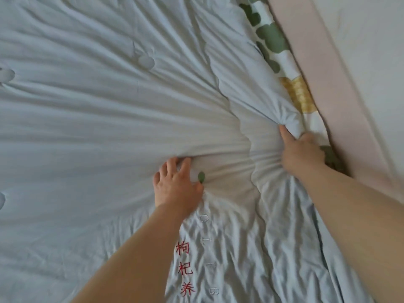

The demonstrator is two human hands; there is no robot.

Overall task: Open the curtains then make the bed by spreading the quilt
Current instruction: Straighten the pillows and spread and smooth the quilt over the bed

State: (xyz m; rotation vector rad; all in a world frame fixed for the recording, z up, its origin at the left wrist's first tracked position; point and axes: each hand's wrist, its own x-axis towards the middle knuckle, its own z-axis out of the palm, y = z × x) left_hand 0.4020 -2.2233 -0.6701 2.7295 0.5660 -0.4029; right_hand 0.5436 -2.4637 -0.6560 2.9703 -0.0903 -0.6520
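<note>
Both hands are gripping our pale blue quilt (109, 117): left hand (177, 184) bunching a fold mid-bed, right hand (301, 154) pinching its edge beside the green-patterned sheet (273, 38). We are seeing a pink bed frame (323, 79) bordering the pale wall (371, 40).

Quilt (109, 117) cut off left and bottom — fingertips of both hands buried in folds.

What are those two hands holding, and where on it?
Both grip the quilt. The right hand pinches its scalloped edge near the pink wall; the left hand bunches a fold further in, by a small green leaf mark.
</note>
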